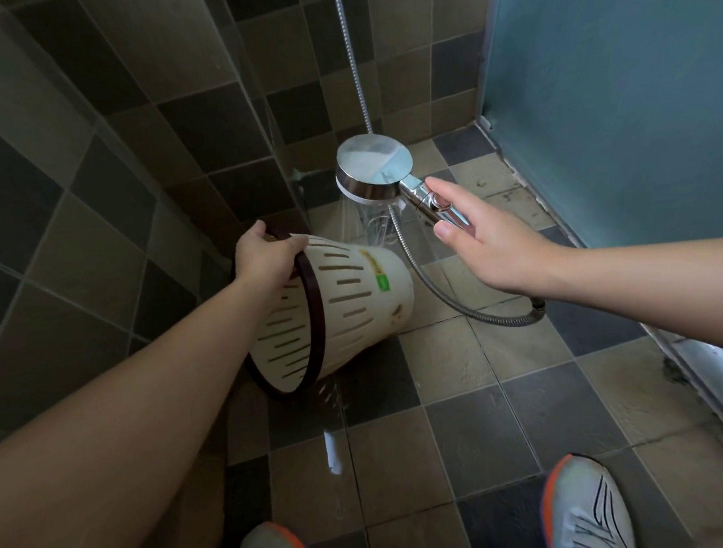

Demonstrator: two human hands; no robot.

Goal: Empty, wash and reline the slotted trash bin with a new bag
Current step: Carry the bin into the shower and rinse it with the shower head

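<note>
The cream slotted trash bin point(344, 307) with a dark brown rim is tipped on its side above the tiled floor, its open mouth facing me. My left hand point(264, 257) grips the top of its rim. My right hand point(487, 243) holds the chrome handle of a shower head point(374, 167), which points down and sprays water onto the bin's closed base end. A green and yellow sticker shows on the bin's wall. No bag is visible in the bin.
The metal shower hose point(456, 302) loops under my right hand. Tiled walls close in at the left and back; a blue frosted door point(613, 109) stands at the right. Water runs on the floor tiles point(459, 373). My two shoes show at the bottom.
</note>
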